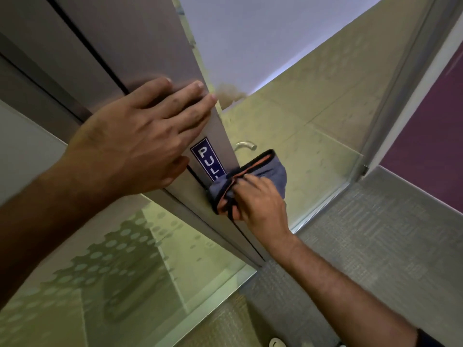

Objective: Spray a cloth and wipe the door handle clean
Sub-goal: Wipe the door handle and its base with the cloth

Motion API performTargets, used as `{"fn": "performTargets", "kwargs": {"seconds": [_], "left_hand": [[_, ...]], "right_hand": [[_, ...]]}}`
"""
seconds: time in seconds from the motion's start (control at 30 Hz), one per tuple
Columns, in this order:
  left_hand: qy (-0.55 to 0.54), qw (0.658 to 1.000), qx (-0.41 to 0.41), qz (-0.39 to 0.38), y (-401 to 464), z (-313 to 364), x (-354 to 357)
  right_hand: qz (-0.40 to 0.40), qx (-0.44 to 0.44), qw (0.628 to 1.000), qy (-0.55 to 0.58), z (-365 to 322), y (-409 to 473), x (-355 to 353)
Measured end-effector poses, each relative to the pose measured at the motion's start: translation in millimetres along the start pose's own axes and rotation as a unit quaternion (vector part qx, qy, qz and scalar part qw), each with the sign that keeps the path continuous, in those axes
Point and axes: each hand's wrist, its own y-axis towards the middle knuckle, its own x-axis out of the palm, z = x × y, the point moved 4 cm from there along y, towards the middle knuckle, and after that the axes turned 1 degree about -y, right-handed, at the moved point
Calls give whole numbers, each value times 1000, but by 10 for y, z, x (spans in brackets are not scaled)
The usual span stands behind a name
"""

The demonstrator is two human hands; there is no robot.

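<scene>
A grey door stands partly open, its edge running down the middle of the view. My left hand lies flat against the door face, fingers spread, just above a blue PULL sign. My right hand grips a blue-grey cloth with orange and black trim and presses it at the door edge below the sign. A curved metal handle sticks out on the far side of the door, just above the cloth. No spray bottle is in view.
A frosted glass panel with a dot pattern fills the lower left. Beyond the door lie beige floor tiles, a metal threshold strip and grey carpet. A purple wall stands at the right.
</scene>
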Motion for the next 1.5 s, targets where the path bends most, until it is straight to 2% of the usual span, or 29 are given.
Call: {"fn": "performTargets", "kwargs": {"seconds": [0.03,0.1,0.2,0.23,0.3,0.33,0.4,0.5,0.57,0.67,0.7,0.73,0.8,0.9,1.0,1.1,1.13,1.2,1.23,1.33,1.4,1.43,1.5], "left_hand": [[8,1000,-2,-6,0,-2,-1],[17,1000,-4,-14,7,-12,-18],[10,1000,-6,-16,3,-35,-76],[4,1000,-8,-19,14,-38,-79],[-5,1000,-10,-25,10,-33,-88],[-9,1000,-11,-25,6,-30,-78],[-19,999,-11,-23,7,-34,-65],[-22,1000,-5,-5,17,-22,-69],[-14,1000,-3,20,14,-23,-34],[-42,997,-16,67,22,-35,46],[-63,995,-17,80,33,-35,88],[-81,992,-19,90,45,-36,138],[-98,989,-23,104,70,-29,246],[-124,984,-25,123,98,-12,348],[-167,976,-29,140,107,-11,360],[-192,970,-40,141,93,23,338],[-199,969,-42,139,90,31,327],[-210,967,-44,135,92,35,304],[-211,967,-44,133,90,32,300],[-204,969,-39,135,82,20,316],[-203,968,-38,140,85,21,343],[-202,968,-40,143,83,21,370],[-203,968,-45,144,78,25,426]], "right_hand": [[3,64,998,25,-5,57,-25],[-29,125,992,12,-43,181,-71],[-122,99,987,-31,-24,315,-125],[-141,106,984,-3,41,336,-152],[-117,194,959,171,205,305,-291],[-46,243,931,269,309,251,-394],[121,321,840,421,530,83,-572],[289,413,709,493,717,-349,-565],[341,484,638,492,741,-692,-315],[318,571,549,521,620,-995,316],[305,589,538,520,551,-1013,513],[293,599,541,512,478,-997,690],[251,588,583,501,285,-850,953],[213,492,681,499,-1,-591,1136],[203,400,780,437,-88,-586,1168],[147,405,810,398,44,-685,1296],[132,400,826,375,114,-686,1318],[129,349,891,260,258,-658,1283],[135,323,910,223,292,-641,1237],[129,296,924,203,259,-676,1135],[103,309,923,204,91,-753,1154],[90,324,911,238,-22,-760,1161],[105,379,853,342,-162,-713,1119]]}}
